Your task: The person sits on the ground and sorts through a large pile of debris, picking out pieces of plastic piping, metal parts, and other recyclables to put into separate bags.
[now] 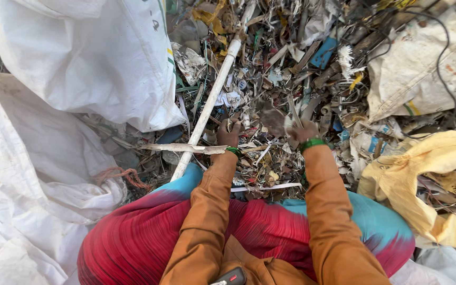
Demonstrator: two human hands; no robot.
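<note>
I look down at a heap of mixed scrap [291, 68]: shreds of plastic, paper, strips and bits of wire. My left hand [229, 132] reaches into it, fingers curled around a small pale scrap. My right hand [301, 130] is beside it, fingers closed on a grey-brown flat scrap [273, 119] lifted slightly above the heap. Both wrists wear green bangles and both sleeves are orange. A long white pipe [212, 97] runs diagonally just left of my left hand. A pale flat strip [183, 149] lies across the pipe near my left wrist.
Large white woven sacks [80, 58] fill the left side and the lower left [22, 174]. A yellow sack [423, 179] holding scrap sits open at the right. Another dirty white sack [423, 68] with a black cable lies at the upper right. Red and teal cloth [149, 232] covers my lap.
</note>
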